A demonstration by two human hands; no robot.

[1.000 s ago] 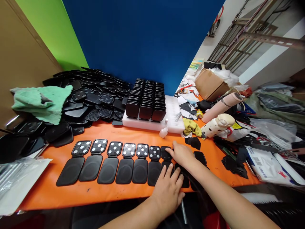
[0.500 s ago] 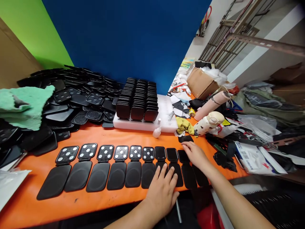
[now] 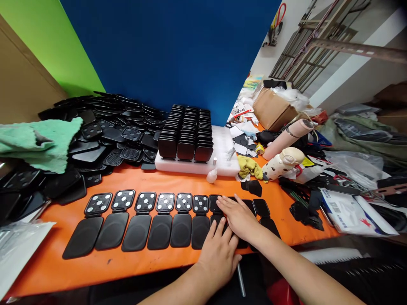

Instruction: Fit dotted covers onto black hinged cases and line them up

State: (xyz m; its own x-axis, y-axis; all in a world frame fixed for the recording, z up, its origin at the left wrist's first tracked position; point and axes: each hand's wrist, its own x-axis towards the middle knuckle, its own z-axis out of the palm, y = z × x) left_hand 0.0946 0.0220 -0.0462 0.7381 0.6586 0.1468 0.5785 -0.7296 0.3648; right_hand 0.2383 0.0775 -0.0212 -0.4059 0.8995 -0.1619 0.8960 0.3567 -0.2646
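Pressing — both hands (image 3: 237, 218) on black case (image 3: 219, 212)

Place: I see a small assembly workshop.
Evidence: heaped black plastic hinged cases (image 3: 104, 135), cluttered orange-covered workbench (image 3: 133, 267), metal racking (image 3: 318, 42).

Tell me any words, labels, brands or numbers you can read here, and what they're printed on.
None can be read.
White printed bag at the right: red mark and dark print, too blurred.
Papers near the cardboard box: coloured print, too small.
Cream bottle: dark patches only, no legible text.
Black hinged cases under the left hand and right hand: white dots, no lettering.
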